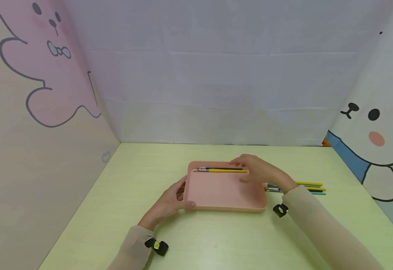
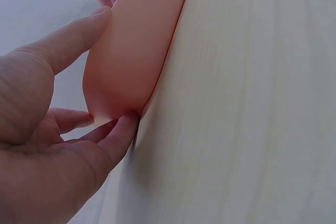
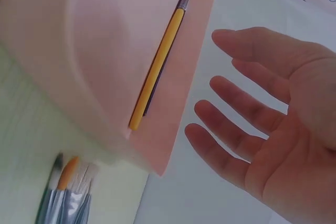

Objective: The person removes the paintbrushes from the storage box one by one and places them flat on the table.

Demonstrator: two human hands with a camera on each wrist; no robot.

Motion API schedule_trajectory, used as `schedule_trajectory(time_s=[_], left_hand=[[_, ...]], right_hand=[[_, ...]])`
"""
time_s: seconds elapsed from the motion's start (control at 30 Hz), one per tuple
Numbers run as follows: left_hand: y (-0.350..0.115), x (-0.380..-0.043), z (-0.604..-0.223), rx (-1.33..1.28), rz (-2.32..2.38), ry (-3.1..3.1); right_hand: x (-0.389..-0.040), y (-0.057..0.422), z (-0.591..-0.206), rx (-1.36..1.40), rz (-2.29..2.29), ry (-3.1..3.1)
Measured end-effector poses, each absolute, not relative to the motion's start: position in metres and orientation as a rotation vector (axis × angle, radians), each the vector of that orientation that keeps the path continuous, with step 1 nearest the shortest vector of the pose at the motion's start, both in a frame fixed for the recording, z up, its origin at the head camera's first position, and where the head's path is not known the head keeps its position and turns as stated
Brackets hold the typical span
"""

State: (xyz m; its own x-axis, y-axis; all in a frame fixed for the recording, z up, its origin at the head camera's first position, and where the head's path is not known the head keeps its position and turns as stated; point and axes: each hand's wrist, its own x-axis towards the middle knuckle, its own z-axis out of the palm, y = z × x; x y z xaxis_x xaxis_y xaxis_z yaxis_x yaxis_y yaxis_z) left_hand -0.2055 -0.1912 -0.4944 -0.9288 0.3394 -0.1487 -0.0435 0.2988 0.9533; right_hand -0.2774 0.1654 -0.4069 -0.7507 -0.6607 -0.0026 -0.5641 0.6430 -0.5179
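Note:
A shallow pink tray (image 1: 216, 193) lies on the table, with a yellow-handled paintbrush (image 1: 228, 171) and a dark-handled paintbrush (image 1: 226, 168) side by side along its far edge. My left hand (image 1: 169, 198) grips the tray's left end. In the left wrist view, its thumb (image 2: 79, 38) presses near the rim while the fingers reach around the lower corner. Over the tray's right end hovers my right hand (image 1: 258, 169), its fingers spread and relaxed. Seen from the right wrist, nothing is in that hand, and the two brushes lie apart from its fingertips (image 3: 197, 132).
Several loose paintbrushes (image 1: 312, 189) with yellow, green and dark handles lie on the table right of the tray, partly behind my right wrist. Fabric walls with cartoon animals border the pale table (image 1: 142, 168) at the back and sides.

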Motion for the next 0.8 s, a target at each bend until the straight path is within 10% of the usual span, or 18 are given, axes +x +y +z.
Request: schedule_trajectory(time_s=[0.8], left_hand=[[-0.191, -0.206, -0.496, 0.278, 1.665, 2.255]], right_hand=[[-0.318, 0.107, -0.416, -1.051, -0.475, 2.511]])
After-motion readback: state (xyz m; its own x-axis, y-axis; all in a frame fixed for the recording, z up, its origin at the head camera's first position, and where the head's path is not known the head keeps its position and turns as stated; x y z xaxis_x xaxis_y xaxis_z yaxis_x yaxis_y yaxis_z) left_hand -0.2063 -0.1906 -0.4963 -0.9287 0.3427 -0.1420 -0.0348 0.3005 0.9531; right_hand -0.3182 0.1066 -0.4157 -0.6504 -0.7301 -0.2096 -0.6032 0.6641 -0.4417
